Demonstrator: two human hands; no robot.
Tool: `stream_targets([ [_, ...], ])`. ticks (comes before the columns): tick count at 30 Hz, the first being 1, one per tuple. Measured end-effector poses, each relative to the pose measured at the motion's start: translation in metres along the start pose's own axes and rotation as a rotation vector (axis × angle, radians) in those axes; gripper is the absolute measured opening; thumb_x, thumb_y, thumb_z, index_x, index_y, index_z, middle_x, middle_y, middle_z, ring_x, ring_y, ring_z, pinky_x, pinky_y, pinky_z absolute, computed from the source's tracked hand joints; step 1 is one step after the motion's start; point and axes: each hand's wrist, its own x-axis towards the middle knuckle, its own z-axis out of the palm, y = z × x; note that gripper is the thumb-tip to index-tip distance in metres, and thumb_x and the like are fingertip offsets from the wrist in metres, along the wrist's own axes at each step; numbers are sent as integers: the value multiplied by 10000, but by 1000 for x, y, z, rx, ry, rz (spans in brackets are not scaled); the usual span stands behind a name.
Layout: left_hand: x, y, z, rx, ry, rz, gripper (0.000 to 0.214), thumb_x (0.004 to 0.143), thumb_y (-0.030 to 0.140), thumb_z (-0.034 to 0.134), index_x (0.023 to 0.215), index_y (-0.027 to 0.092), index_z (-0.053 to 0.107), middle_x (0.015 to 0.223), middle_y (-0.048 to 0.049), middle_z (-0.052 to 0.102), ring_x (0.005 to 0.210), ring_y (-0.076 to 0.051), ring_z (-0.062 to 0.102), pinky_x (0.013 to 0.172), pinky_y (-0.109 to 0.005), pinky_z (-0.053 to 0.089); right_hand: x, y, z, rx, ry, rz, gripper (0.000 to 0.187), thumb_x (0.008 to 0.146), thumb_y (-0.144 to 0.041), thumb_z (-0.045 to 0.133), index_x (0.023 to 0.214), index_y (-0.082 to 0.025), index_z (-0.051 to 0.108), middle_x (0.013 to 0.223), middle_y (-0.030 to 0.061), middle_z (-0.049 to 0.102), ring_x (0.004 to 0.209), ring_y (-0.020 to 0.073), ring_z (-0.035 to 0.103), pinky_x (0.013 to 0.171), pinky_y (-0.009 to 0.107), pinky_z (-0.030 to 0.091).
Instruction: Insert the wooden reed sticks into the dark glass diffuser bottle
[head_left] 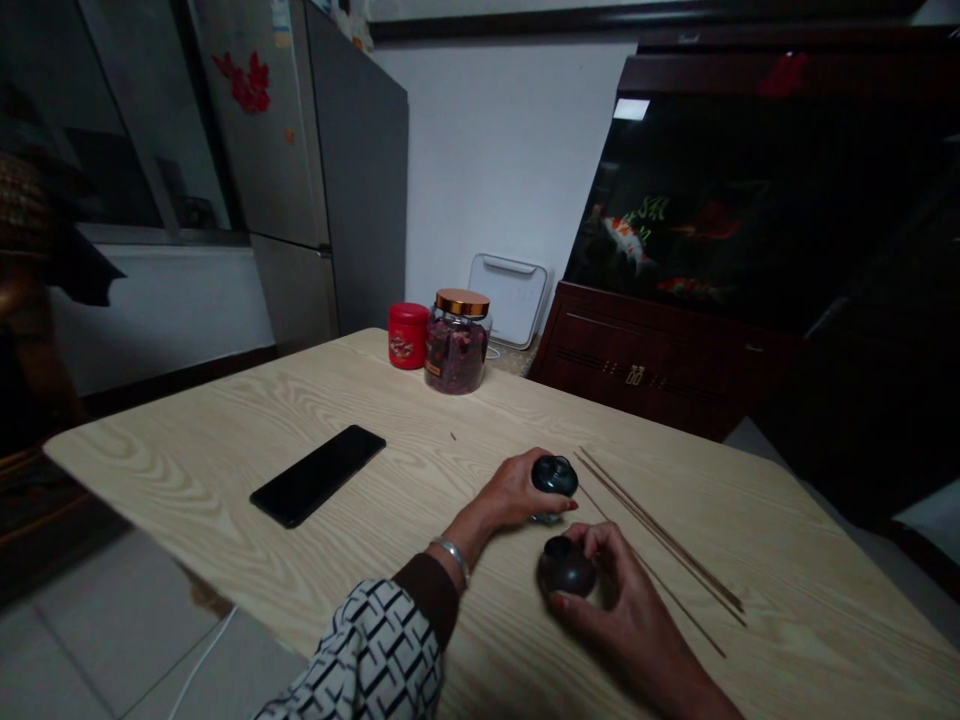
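Observation:
My left hand (514, 492) is closed around a small dark green rounded holder (554, 476) standing on the light wood table (225, 440). My right hand (622, 595) grips a small dark round pot (566, 568) just in front of it, with fingers curled over its top and side. Several thin brown incense sticks (660, 535) lie on the table to the right of both hands. A silver bangle and a patterned sleeve show on my left arm.
A black phone (318, 474) lies flat at the left of the table. A red tin (408, 335) and a glass jar with a copper lid (457, 342) stand at the far edge. Behind are a grey fridge (315, 170) and a fish tank (720, 230) on a dark cabinet.

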Motion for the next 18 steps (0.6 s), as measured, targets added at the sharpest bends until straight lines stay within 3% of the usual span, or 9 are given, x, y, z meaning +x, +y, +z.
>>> stream_targets([
  [4, 1, 0, -1, 21, -5, 10, 625, 572, 447, 845, 1089, 161, 642, 932, -50, 694, 861, -202, 630, 727, -261, 470, -4, 5, 22, -102, -21, 2, 366, 717, -258, 717, 898, -266, 399, 1182, 65, 572, 1050, 258, 545, 912, 407, 415],
  [7, 0, 1, -2, 49, -14, 21, 608, 589, 455, 835, 1086, 164, 643, 943, -49, 696, 872, -205, 636, 737, -263, 474, -3, 5, 20, -145, -22, -15, 365, 708, -325, 741, 889, -257, 432, 1192, 81, 580, 1037, 266, 553, 879, 390, 433],
  [10, 0, 2, -2, 79, -16, 13, 635, 587, 483, 830, 1103, 168, 638, 957, -55, 698, 881, -211, 639, 749, -275, 483, 4, 8, -7, -224, 67, -2, 236, 841, -414, 604, 945, -247, 475, 1048, 70, 626, 947, 234, 591, 819, 346, 450],
  [13, 0, 3, -2, 89, -10, 0, 676, 566, 490, 838, 1122, 163, 633, 967, -66, 697, 892, -220, 642, 760, -287, 491, 17, 18, -46, -586, 134, 73, 179, 922, -378, 462, 962, -221, 538, 919, 69, 640, 820, 216, 613, 732, 322, 438],
  [16, 0, 3, -2, 87, -1, -2, 665, 567, 468, 843, 1121, 164, 635, 973, -72, 697, 897, -226, 644, 763, -295, 497, 29, 28, -72, -1012, 2, 132, 205, 918, -254, 416, 909, -185, 608, 948, 122, 663, 877, 253, 636, 739, 342, 427],
  [18, 0, 4, -2, 86, 2, -4, 661, 568, 467, 843, 1120, 167, 637, 970, -73, 698, 894, -227, 643, 756, -296, 502, 36, 32, -74, -1159, -105, 169, 245, 904, -180, 395, 910, -164, 640, 964, 148, 685, 903, 268, 656, 739, 346, 431],
])
